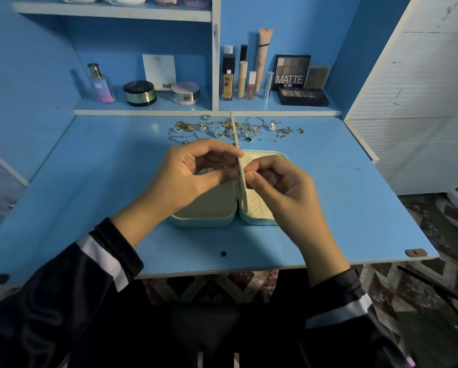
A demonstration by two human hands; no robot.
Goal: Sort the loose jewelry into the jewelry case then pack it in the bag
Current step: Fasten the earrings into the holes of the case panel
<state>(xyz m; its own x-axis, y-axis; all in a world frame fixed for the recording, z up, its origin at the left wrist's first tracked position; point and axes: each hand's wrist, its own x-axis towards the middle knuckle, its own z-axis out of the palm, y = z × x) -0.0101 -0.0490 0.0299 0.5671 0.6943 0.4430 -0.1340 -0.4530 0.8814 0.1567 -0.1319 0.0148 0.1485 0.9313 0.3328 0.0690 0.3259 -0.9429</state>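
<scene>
A mint-green jewelry case (204, 221) lies open on the blue desk (89, 181), with cream lining in both halves. Its thin cream middle panel (238, 150) stands upright on edge between the halves. My left hand (193, 176) pinches this panel from the left with thumb and fingers. My right hand (278, 187) pinches at the panel from the right; whether it holds a small piece of jewelry I cannot tell. A heap of loose gold and silver jewelry (222, 128) lies beyond the case, near the back of the desk. No bag is in view.
Cosmetics stand on the low shelf behind the jewelry: a perfume bottle (100, 83), two round jars (140, 92), foundation tubes (228, 75) and eyeshadow palettes (302, 96). A white slatted cabinet (413, 102) borders the desk on the right. The desk's front edge (222, 270) is near my forearms.
</scene>
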